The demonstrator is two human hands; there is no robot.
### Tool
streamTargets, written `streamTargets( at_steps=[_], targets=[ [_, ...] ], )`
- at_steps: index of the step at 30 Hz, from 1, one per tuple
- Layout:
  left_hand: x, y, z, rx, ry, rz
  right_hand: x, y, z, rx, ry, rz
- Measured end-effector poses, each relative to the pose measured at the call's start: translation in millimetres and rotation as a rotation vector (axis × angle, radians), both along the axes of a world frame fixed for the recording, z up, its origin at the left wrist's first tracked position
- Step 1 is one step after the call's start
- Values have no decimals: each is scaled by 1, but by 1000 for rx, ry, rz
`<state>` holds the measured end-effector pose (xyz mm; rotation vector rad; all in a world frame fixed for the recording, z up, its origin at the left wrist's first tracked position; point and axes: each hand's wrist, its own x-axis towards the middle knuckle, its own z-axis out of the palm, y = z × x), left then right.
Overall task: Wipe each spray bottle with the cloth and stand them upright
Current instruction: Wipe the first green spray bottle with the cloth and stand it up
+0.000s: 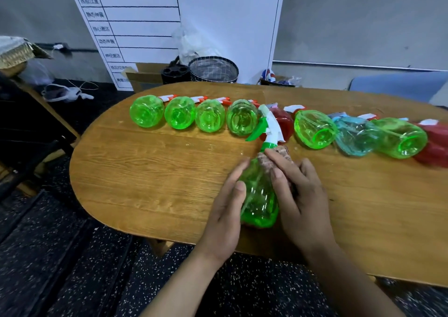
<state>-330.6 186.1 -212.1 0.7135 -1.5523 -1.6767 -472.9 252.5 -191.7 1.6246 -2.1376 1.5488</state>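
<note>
Between both hands' fingers, a green spray bottle (259, 195) lies nozzle-away on the wooden table (145, 176); left hand (225, 210) cups its side, right hand (298, 195) presses a brownish cloth (278, 154) against its neck.

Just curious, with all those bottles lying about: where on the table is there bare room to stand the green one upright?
Bare wood lies left of the left hand, between the row of lying bottles and the table near edge. More lies right of the right hand, below the blue bottle. The far strip is crowded; the held green bottle fits nowhere there.
</note>
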Motion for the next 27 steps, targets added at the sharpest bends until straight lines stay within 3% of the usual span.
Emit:
streamTargets(
  at_steps=[3,7,10,16,23,25,27],
  targets=[
    [1,0,0,-4,-7,-7,4,10,-4,0,51,57],
    [2,-1,5,20,33,13,16,29,-15,-53,371,253],
    [1,-2,4,62,66,26,14,28,-18,-91,501,236],
    [2,1,-2,28,21,-16,-5,1,-1,-45,26,-2],
    [2,1,9,94,85,-67,0,-8,-1,-249,-567,84],
    [2,0,11,109,88,-75,-4,-11,-1,-261,-646,90],
    [2,-2,10,152,102,-79,-4,-11,-1,-236,-602,76]
  ],
)
